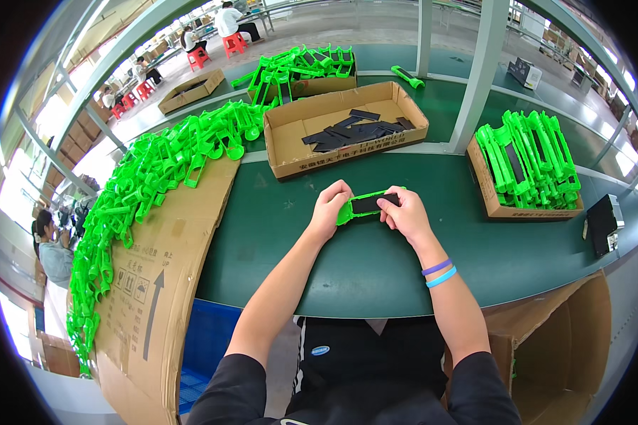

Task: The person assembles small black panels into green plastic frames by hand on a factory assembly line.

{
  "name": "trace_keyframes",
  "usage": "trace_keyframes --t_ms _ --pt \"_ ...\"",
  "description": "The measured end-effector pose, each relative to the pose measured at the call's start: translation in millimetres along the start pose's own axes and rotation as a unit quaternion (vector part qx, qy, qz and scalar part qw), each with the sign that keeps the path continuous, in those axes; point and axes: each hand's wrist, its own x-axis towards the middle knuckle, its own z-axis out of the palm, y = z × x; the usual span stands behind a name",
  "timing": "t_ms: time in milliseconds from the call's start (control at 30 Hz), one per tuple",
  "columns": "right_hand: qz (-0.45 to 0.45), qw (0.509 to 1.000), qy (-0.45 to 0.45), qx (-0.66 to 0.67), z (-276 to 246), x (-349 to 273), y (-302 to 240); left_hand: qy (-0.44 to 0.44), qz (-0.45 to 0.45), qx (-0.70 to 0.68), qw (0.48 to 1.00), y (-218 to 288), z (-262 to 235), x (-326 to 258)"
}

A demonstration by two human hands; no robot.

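Over the middle of the green table, my two hands hold a bright green plastic frame (345, 213) between them. My left hand (331, 207) is closed round the frame's left end. At the other end, my right hand (408, 214) grips the frame, its thumb pressed on a flat black strip (365, 205) that lies in the frame. The undersides of the fingers are partly hidden. Just beyond my hands stands a shallow cardboard tray (280, 157) with several loose black strips (354, 131) in it.
A large heap of green frames (170, 152) covers cardboard (149, 283) on the left. To the right, a cardboard box (535, 212) holds upright green frames (528, 159). Another filled box (322, 86) stands behind the tray. A metal post (480, 71) rises from the table (276, 276).
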Motion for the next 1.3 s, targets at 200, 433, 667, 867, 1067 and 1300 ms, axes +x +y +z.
trace_keyframes --t_ms 200,433,667,867,1067,1300 --pt "0.025 1.000 0.019 0.003 8.7 -6.8 -4.2 0.002 0.023 0.052 0.998 -3.1 4.3 -4.5" --pt "0.046 0.997 -0.006 0.056 -1.5 4.4 -6.7 0.045 -0.024 -0.043 0.998 7.4 7.2 5.0" --pt "0.002 0.999 0.000 0.036 -1.1 1.6 -9.1 0.029 -0.035 -0.109 0.993 7.1 1.4 2.2" --pt "0.018 0.999 0.010 -0.029 -0.5 1.0 -8.4 0.011 -0.008 -0.041 0.999 7.6 6.9 -1.8" --pt "0.068 0.998 -0.003 0.013 1.5 -1.9 -7.1 -0.003 0.002 -0.013 1.000 -1.1 0.7 -2.7" --pt "0.057 0.998 -0.004 0.026 1.0 -2.4 -2.9 -0.013 0.007 0.015 1.000 -1.4 -0.6 -2.2"
